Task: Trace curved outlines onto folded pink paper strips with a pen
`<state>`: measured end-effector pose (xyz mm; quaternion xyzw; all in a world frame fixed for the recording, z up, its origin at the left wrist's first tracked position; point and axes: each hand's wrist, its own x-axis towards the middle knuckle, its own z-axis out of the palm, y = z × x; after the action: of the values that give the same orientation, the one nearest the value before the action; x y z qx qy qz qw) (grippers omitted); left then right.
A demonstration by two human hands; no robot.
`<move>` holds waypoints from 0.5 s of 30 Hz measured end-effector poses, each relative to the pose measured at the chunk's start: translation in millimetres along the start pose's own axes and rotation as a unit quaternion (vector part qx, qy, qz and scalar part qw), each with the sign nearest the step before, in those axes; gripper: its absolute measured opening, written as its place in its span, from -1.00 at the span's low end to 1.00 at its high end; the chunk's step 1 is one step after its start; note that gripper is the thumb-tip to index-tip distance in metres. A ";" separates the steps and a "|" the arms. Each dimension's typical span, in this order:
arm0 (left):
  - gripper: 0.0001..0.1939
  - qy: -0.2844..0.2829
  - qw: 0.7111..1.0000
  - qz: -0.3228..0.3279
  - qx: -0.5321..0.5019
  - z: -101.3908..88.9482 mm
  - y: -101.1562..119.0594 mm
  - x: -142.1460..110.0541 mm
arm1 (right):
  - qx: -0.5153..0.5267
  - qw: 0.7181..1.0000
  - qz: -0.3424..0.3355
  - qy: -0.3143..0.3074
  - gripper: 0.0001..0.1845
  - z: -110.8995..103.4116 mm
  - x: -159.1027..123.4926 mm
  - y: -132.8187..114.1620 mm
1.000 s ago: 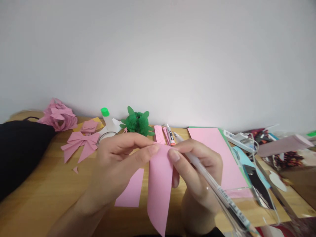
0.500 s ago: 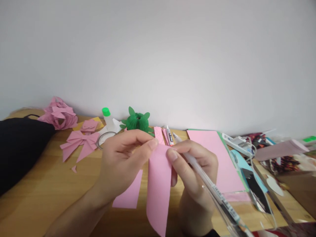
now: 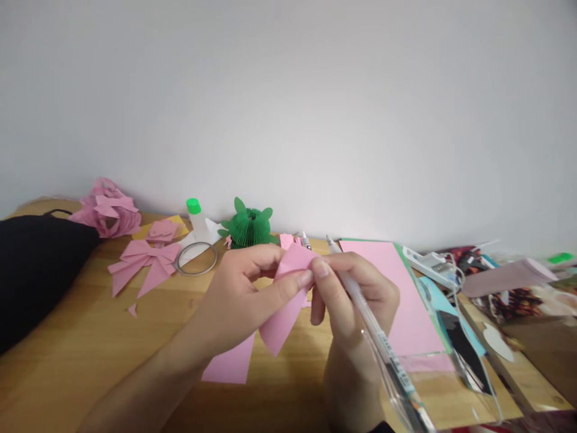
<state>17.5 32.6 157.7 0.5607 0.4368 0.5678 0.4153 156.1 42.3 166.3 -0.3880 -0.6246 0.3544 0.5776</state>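
Observation:
My left hand [image 3: 252, 294] pinches a pink paper strip [image 3: 282, 322] between thumb and fingers. My right hand [image 3: 356, 300] grips the strip's right edge with thumb and index finger, close to my left thumb tip. A clear-barrelled pen [image 3: 383, 343] also rests in my right hand, slanting down to the right with its tip up. The paper is tilted, and my left fingers behind it are hidden. Below my left wrist another pink paper piece [image 3: 229, 364] lies flat on the wooden table [image 3: 148, 361].
Along the wall stand a pink paper flower [image 3: 108, 207], a glue stick [image 3: 195, 216] and a green pleated paper figure [image 3: 250, 227]. A pink paper bow [image 3: 146, 261] and a tape ring [image 3: 197, 258] lie left. Pink sheets [image 3: 415, 300], scissors-like black item [image 3: 464, 349] and a power strip [image 3: 430, 264] lie right.
The strip, which hung down lengthwise, is now turned and tilted, with its lower end raised. My left thumb has moved down and right across it, nearer my right thumb.

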 end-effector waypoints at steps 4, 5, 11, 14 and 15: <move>-0.80 -0.008 1.000 -0.015 0.004 0.2 -1.0 0.6 | 0.008 1.000 0.004 0.003 -0.81 -2.0 0.6 5.0; -0.80 -0.010 1.000 -0.018 0.003 0.5 -0.8 0.6 | 0.013 1.000 0.004 -0.001 -0.80 -2.8 0.7 6.4; -0.77 -0.009 1.000 -0.010 0.026 2.8 3.7 3.4 | 0.035 0.998 0.019 0.045 -0.77 -5.1 1.7 10.7; -0.76 -0.014 1.000 0.002 0.025 3.1 4.3 5.4 | 0.033 0.996 0.012 0.082 -0.78 -5.7 3.2 11.6; -0.76 -0.014 1.000 0.007 0.017 3.0 3.8 5.8 | 0.029 0.995 0.010 0.096 -0.77 -6.1 3.9 11.8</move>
<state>20.5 37.2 162.9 0.5788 0.4367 0.5551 0.4076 162.9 51.0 158.0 -0.4100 -0.5515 0.3392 0.6424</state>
